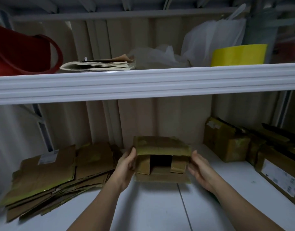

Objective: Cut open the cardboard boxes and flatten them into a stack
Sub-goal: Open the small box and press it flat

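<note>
Brown box (pixel 161 157) w/ yellowish tape, white shelf (pixel 143 84), red bucket (pixel 18 54), yellow roll (pixel 238 55).

**Layout of the 2 shelves**

On the lower shelf (pixel 160 214), an opened box (pixel 161 157) sits in the middle between the left hand (pixel 126 165) and right hand (pixel 200 169). A flattened stack (pixel 51 177) lies to its left, sealed boxes (pixel 243 147) to its right. On the upper shelf (pixel 143 84) above: bucket (pixel 18 52) left, folded papers (pixel 98 64) centre, tape roll (pixel 238 55) right.
</note>
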